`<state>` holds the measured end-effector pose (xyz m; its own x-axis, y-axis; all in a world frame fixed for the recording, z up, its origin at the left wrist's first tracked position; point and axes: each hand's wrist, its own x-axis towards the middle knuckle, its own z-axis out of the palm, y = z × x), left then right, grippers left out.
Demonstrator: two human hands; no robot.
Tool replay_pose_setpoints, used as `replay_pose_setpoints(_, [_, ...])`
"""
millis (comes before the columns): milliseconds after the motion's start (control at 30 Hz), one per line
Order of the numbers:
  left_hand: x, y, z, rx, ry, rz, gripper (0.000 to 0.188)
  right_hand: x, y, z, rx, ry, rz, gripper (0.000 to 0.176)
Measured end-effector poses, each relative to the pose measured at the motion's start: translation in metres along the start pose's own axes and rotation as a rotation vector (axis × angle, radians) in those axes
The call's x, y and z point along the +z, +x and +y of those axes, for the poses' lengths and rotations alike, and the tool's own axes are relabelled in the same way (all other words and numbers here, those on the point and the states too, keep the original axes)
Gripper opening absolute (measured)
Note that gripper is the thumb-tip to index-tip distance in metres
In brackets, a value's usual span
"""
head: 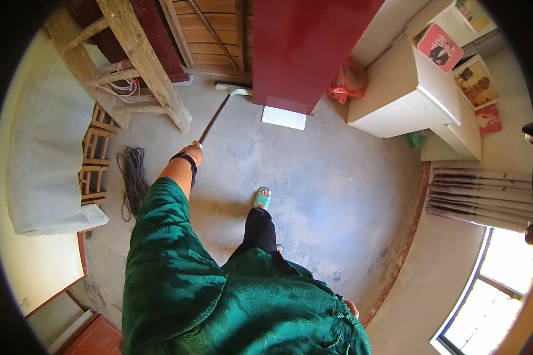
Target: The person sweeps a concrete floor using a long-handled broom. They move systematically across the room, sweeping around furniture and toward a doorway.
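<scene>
My left hand (194,153) grips the end of a dark-handled broom (214,119), with the arm stretched forward. The broom's pale head (233,90) lies on the grey concrete floor (311,177), its dark bristles facing away from me. The head's right end meets the edge of a tall dark red panel (302,53), which may hide part of it. My right hand (352,307) hangs by my right hip; only a sliver shows past the green top, so its fingers cannot be made out.
A wooden ladder (146,66) with pink rope (126,84) leans at the far left. Dark coiled cord (134,177) lies near my left arm. A white sheet (284,118) is at the red panel's foot. White cabinet (399,93), red plastic bag (348,82) and curtain (477,195) stand right.
</scene>
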<state>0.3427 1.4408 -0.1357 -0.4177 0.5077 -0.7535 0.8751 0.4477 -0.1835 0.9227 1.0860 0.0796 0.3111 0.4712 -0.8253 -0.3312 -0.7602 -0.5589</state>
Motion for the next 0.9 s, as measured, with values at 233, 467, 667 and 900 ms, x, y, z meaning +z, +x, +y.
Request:
replay_pose_setpoints(233, [-0.001,-0.064,-0.020,0.089,-0.209,-0.230,0.015,-0.038,-0.008,0.076,-0.049,0.110,-0.004,0.026])
replay_pose_setpoints(467, [0.048,-0.100,-0.083,0.191,-1.253,-0.263,0.030,-0.012,-0.007,0.090,0.034,0.007,0.011,0.029])
replay_pose_setpoints(667, [-0.022,-0.011,-0.078,0.373,-0.871,-0.094,0.025,0.088,-0.007,0.053,0.007,-0.065,0.151,0.027])
replay_pose_setpoints(900, [-0.036,0.018,-0.102,0.397,-0.095,-0.118,0.072,0.203,-0.021,0.052,-0.019,-0.179,-0.164,0.028])
